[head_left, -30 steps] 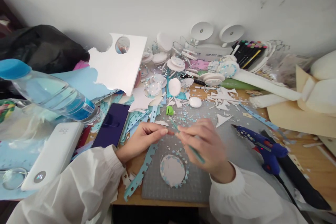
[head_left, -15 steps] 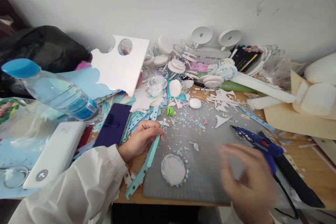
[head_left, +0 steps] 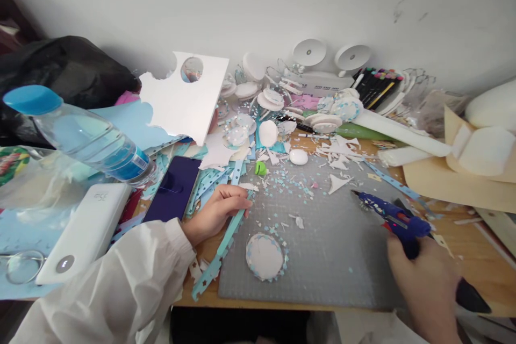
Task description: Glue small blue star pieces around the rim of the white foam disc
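Note:
Near the mat's left edge, my left hand (head_left: pixel 217 210) is closed, pinching a teal paper strip (head_left: pixel 230 232) between thumb and fingers. On the right, my right hand (head_left: pixel 425 279) wraps round the handle of a blue hot glue gun (head_left: pixel 389 212), whose nozzle points to the upper left. Between the hands, on the grey cutting mat (head_left: pixel 322 258), lies a white round disc (head_left: pixel 265 257) with pale blue paper bits round its rim. Another punched paper strip (head_left: pixel 207 275) with star-shaped holes hangs toward the table's front edge.
A green punch (head_left: pixel 260 168), a white oval piece (head_left: pixel 298 157) and many paper scraps lie farther back. A phone (head_left: pixel 173 188), a white power bank (head_left: pixel 84 234) and a tilted water bottle (head_left: pixel 91 140) occupy the left. Decorated discs (head_left: pixel 271 99) crowd the wall. A black cutter-like tool (head_left: pixel 472 295) lies right.
My right hand has moved right, from above the mat onto the glue gun's handle, and closed round it. My left hand stays closed on the teal strip.

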The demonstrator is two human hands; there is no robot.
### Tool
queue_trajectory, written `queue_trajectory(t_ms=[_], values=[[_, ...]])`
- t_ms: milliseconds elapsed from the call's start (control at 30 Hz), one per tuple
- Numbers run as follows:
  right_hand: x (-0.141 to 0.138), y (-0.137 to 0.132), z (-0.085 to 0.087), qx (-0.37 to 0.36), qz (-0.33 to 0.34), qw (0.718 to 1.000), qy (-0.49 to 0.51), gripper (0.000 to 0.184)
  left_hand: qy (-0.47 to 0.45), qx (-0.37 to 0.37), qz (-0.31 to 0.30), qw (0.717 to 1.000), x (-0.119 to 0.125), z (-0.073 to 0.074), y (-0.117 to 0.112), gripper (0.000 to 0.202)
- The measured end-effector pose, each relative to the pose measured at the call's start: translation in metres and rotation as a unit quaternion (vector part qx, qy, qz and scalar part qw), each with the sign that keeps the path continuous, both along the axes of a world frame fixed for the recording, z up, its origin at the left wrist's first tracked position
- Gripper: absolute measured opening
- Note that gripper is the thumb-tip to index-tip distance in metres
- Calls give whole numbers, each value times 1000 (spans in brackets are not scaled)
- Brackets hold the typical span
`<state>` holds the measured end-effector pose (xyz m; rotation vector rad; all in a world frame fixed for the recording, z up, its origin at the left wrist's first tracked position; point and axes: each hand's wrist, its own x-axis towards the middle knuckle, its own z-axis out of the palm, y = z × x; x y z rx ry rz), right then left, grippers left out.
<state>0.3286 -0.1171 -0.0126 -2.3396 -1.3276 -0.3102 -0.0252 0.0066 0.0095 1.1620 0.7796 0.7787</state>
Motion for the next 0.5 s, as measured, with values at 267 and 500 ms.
queue_trajectory(t_ms=[267, 500], values=[[-13, 26, 41, -27, -65, 995, 74, 26, 3, 10, -14, 1000, -3, -7, 0, 28], [-66, 71, 62, 65, -35, 979, 191, 28, 36, 19, -45, 998, -4, -2, 0, 30]])
